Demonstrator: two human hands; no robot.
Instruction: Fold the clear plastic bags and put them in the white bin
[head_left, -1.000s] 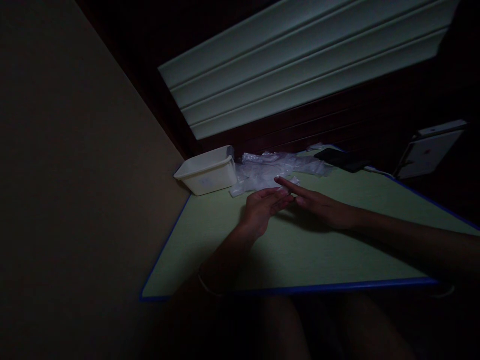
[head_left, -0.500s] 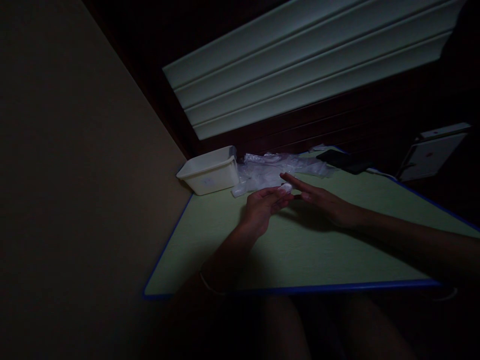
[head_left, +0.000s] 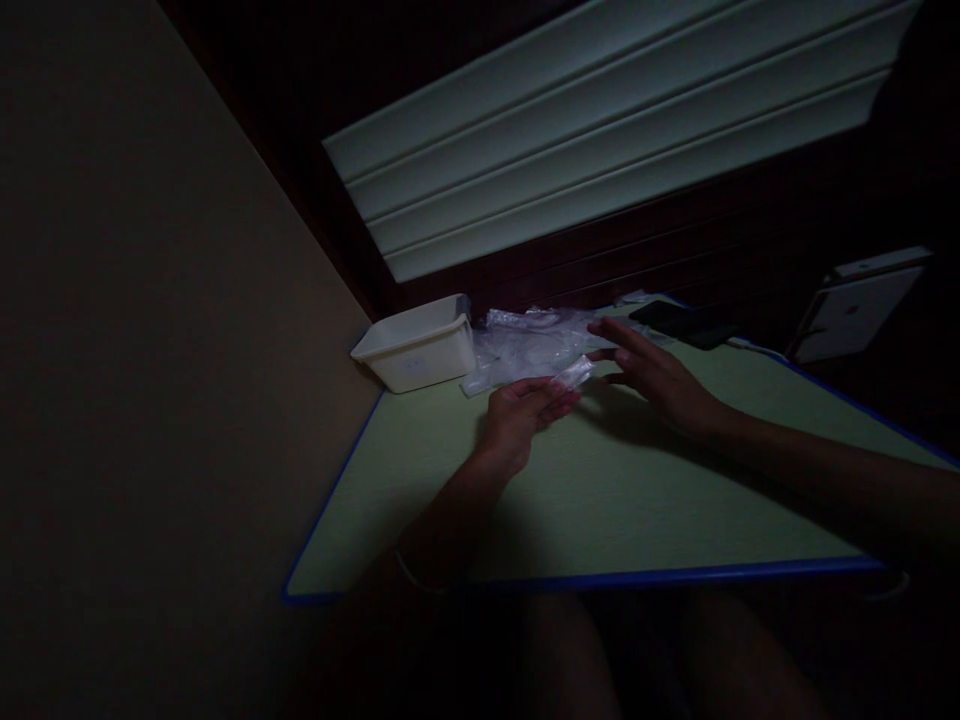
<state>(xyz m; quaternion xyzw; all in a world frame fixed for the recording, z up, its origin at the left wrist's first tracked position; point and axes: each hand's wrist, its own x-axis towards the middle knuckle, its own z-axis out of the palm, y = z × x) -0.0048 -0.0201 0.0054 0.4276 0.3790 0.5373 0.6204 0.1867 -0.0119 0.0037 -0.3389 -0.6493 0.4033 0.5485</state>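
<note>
Pinched between the thumb and fingers of my left hand [head_left: 521, 415] is a small clear plastic packet [head_left: 575, 373], its shiny end sticking out to the right. The dim light hides what the packet contains, if anything. My right hand [head_left: 660, 378] hovers just right of the packet with its fingers spread and nothing visible in them. A heap of clear plastic bags [head_left: 525, 345] lies on the table behind both hands.
The light green table [head_left: 600, 520] has a blue edge. At its back left corner stands a cream plastic bin [head_left: 431, 360]. A dark flat object [head_left: 682, 325] lies at the back right, near a white box-like object [head_left: 859, 310]. A wall rises on the left.
My right hand has drawn back from the packet, up and to the right, and its fingers have spread. More of the packet now shows in my left hand, which has barely moved.
</note>
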